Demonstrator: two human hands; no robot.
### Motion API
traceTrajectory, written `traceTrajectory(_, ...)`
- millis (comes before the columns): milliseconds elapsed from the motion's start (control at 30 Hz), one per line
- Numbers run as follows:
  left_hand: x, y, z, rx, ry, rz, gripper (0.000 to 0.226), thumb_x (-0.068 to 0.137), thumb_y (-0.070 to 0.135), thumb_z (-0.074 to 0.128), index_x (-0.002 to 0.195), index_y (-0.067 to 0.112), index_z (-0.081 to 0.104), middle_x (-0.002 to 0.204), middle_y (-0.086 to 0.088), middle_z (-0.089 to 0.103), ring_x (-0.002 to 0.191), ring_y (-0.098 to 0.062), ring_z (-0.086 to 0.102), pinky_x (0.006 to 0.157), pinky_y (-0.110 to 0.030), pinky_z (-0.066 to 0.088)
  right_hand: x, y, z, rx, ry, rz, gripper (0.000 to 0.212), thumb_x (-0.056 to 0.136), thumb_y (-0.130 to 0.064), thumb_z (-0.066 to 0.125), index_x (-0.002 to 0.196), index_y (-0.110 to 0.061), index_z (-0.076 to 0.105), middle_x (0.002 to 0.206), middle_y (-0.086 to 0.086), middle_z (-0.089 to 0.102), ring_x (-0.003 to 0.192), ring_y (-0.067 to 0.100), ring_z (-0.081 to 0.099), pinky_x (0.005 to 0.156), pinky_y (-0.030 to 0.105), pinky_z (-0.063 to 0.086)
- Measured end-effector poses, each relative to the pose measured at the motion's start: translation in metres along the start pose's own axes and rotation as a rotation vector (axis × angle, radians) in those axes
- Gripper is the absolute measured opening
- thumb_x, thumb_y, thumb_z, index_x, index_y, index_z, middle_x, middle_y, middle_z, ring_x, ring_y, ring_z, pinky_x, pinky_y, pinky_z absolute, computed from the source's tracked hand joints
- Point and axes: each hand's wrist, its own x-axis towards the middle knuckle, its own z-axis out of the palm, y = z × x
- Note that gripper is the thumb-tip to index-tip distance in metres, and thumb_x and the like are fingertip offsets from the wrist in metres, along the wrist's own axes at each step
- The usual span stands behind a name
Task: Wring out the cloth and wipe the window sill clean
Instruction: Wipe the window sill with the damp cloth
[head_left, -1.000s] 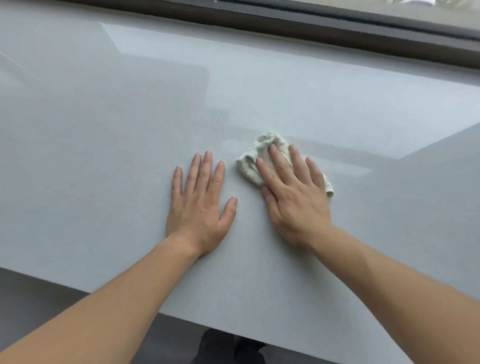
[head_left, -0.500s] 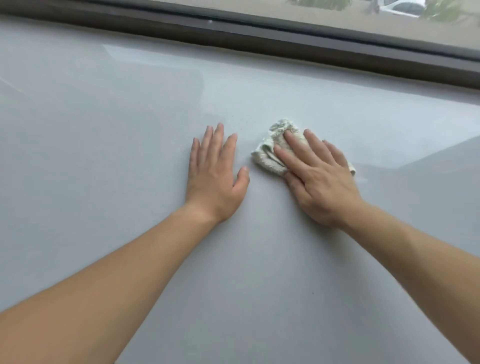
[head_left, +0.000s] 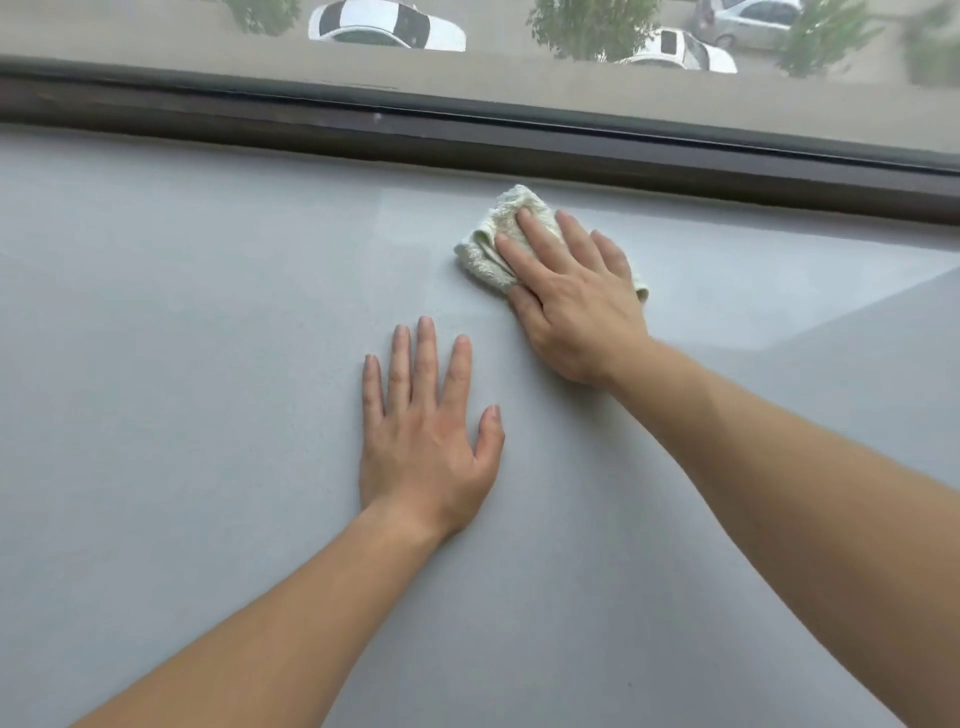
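A small bunched pale cloth (head_left: 491, 249) lies on the wide grey window sill (head_left: 182, 364), close to the dark window frame. My right hand (head_left: 571, 301) presses flat on top of the cloth with the fingers stretched out, covering most of it. My left hand (head_left: 426, 431) rests palm down on the bare sill, fingers spread, nearer to me and a little left of the cloth, holding nothing.
The dark window frame (head_left: 467, 130) runs along the far edge of the sill. Behind the glass are parked cars (head_left: 387, 26) and trees. A brighter patch of light falls on the sill at the right.
My right hand has pushed the cloth away from me, up to near the window frame. My left hand has stayed flat on the sill and now lies behind the right one.
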Motion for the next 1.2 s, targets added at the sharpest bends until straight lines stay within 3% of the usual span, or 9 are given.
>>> traceTrajectory(200,0.0,0.0,0.0,0.003,-0.005,0.004,0.072,0.094,0.052,0.027,0.157,0.019,0.02,0.166,-0.013,0.006,0.154,-0.028,0.0,0.122,-0.055,0.005,0.011,0.052,-0.011,0.009,0.001,-0.072,0.051,0.105,-0.051,0.025,0.155,-0.042,0.024,0.166,-0.012,0.012,0.153,0.024,0.007,0.119,0.042,0.009)
traceTrajectory(367,0.0,0.0,0.0,0.01,-0.018,-0.004,0.072,0.094,0.053,0.023,0.158,0.02,0.013,0.167,-0.012,0.0,0.154,-0.027,-0.006,0.122,-0.054,0.002,-0.049,0.151,-0.025,0.016,0.039,0.205,0.053,0.102,-0.057,0.02,0.154,-0.046,0.02,0.166,-0.016,0.008,0.153,0.021,0.008,0.119,0.044,0.01)
traceTrajectory(533,0.001,0.003,0.001,0.029,-0.025,-0.008,0.072,0.094,0.053,0.02,0.158,0.02,0.01,0.167,-0.012,-0.003,0.153,-0.028,-0.008,0.122,-0.054,0.0,-0.064,0.101,-0.009,0.119,0.152,0.571,0.052,0.104,-0.045,0.022,0.155,-0.041,0.019,0.167,-0.009,0.008,0.153,0.024,0.004,0.121,0.045,0.006)
traceTrajectory(700,0.002,0.004,0.001,0.025,-0.024,-0.007,0.073,0.094,0.053,0.017,0.158,0.021,0.007,0.167,-0.011,-0.005,0.153,-0.026,-0.01,0.122,-0.053,-0.002,-0.107,0.117,-0.012,0.039,0.002,0.171,0.055,0.102,-0.056,0.018,0.155,-0.045,0.015,0.164,-0.02,0.006,0.153,0.015,0.004,0.118,0.04,0.009)
traceTrajectory(800,0.003,0.004,0.0,0.024,-0.023,-0.007,0.073,0.094,0.054,0.016,0.158,0.021,0.005,0.167,-0.01,-0.007,0.153,-0.025,-0.012,0.122,-0.052,-0.004,-0.084,0.161,-0.022,0.063,0.056,0.363,0.057,0.101,-0.056,0.018,0.156,-0.041,0.017,0.166,-0.015,0.009,0.153,0.019,0.007,0.119,0.042,0.009)
traceTrajectory(900,0.002,0.004,-0.001,0.008,-0.019,-0.011,0.073,0.094,0.054,0.017,0.158,0.022,0.005,0.167,-0.01,-0.006,0.153,-0.024,-0.013,0.122,-0.05,-0.005,-0.083,0.132,-0.014,0.069,0.112,0.516,0.055,0.103,-0.048,0.022,0.157,-0.038,0.016,0.167,-0.009,0.008,0.153,0.024,0.005,0.12,0.045,0.008)
traceTrajectory(1000,0.001,0.003,-0.003,-0.069,0.014,-0.011,0.072,0.093,0.054,0.02,0.157,0.021,0.018,0.167,-0.009,0.002,0.154,-0.022,-0.006,0.123,-0.048,-0.006,-0.133,0.091,0.0,0.029,0.07,0.336,0.055,0.104,-0.047,0.02,0.158,-0.039,0.013,0.167,-0.011,0.005,0.154,0.022,0.002,0.121,0.044,0.007)
traceTrajectory(1100,-0.004,0.001,-0.008,-0.338,0.088,-0.029,0.067,0.091,0.051,0.028,0.147,0.017,0.042,0.163,-0.008,0.026,0.153,-0.021,0.012,0.123,-0.049,-0.003,-0.162,0.112,-0.007,0.016,-0.013,0.098,0.055,0.102,-0.053,0.014,0.156,-0.044,0.014,0.165,-0.017,0.006,0.154,0.017,0.002,0.121,0.04,0.007)
traceTrajectory(1200,-0.027,0.017,-0.009,-0.377,0.089,0.021,0.06,0.092,0.046,0.032,0.141,0.014,0.048,0.158,-0.01,0.035,0.151,-0.023,0.019,0.123,-0.052,-0.003,-0.139,0.139,-0.013,0.05,0.017,0.256,0.053,0.103,-0.052,0.016,0.156,-0.044,0.015,0.166,-0.015,0.006,0.154,0.018,0.002,0.121,0.041,0.006)
